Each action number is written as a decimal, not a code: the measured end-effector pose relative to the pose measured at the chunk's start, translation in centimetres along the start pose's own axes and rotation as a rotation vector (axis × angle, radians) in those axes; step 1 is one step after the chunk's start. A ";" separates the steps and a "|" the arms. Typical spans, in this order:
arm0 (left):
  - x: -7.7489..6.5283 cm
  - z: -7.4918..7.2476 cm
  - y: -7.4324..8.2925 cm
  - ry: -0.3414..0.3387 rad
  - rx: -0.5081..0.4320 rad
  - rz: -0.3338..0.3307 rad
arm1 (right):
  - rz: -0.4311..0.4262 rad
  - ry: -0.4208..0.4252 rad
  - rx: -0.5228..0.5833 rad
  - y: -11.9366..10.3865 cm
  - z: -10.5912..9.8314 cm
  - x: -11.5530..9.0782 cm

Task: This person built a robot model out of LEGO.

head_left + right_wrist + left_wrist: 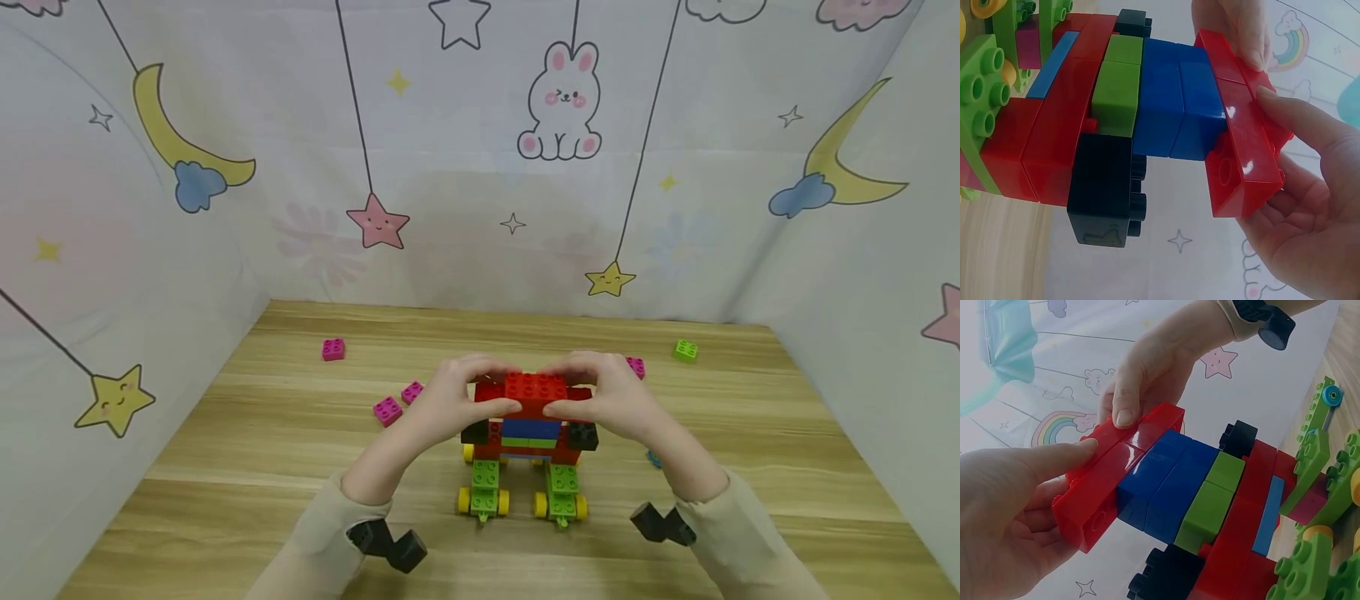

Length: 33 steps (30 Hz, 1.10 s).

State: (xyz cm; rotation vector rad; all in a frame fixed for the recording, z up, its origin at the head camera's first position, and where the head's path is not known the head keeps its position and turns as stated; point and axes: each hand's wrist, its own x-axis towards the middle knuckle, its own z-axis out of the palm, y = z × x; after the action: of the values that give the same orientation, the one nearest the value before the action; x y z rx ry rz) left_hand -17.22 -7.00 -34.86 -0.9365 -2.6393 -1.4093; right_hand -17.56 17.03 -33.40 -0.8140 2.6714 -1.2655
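Observation:
A toy-brick build [531, 442] stands at the table's middle, on green wheeled bases [485, 487] with yellow wheels. Its top is a layer of red bricks [1107, 475], above blue bricks [1172, 100] and lime-green bricks [1210, 506]. Black bricks [1104, 187] jut out at both sides lower down. My left hand [468, 396] grips the left end of the red top, thumb on the near face. At the other end my right hand [600, 392] grips it the same way, the fingers passing behind the bricks.
Loose pink bricks [387, 411] lie left of the build, with another pink brick [333, 349] farther back. Behind the right hand is a pink brick [636, 367], partly hidden. A lime brick [686, 350] lies back right. A printed curtain [480, 250] closes off the table's back.

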 end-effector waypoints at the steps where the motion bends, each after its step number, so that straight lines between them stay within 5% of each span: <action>1: 0.0 0.0 0.0 0.001 -0.002 -0.002 | -0.002 0.002 0.004 0.0 0.0 0.0; 33: -0.1 0.0 -0.1 0.001 -0.034 -0.004 | 0.027 -0.015 0.075 0.5 0.0 0.0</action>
State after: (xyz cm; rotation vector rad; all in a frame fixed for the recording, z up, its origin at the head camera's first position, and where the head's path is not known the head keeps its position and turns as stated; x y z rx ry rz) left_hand -17.19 -7.05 -34.95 -0.9331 -2.6260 -1.4596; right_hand -17.82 17.29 -33.70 -0.7718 2.5973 -1.3388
